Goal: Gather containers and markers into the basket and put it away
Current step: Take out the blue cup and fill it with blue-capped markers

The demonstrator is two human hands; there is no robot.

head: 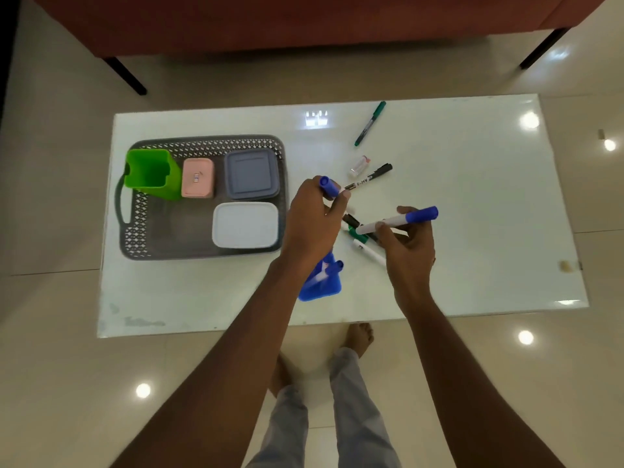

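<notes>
Head view, as I log it from my station:

- Worktop: glossy white, rectangular.
- Basket: one, grey perforated plastic with rounded corners, at nine o'clock on the worktop.
- Containers in the basket, four: green open tub, pink lidded box, grey-blue square lidded box, white rounded lidded box.
- Blue holder: at six o'clock, outside the basket, one blue-capped marker inside.
- Left hand: grip pinching a blue marker.
- Right hand: grip pinching a white-barrelled marker.
- Loose: green marker at twelve o'clock, black marker nearer centre.
- Pile between the hands: at least three, partly hidden.
</notes>
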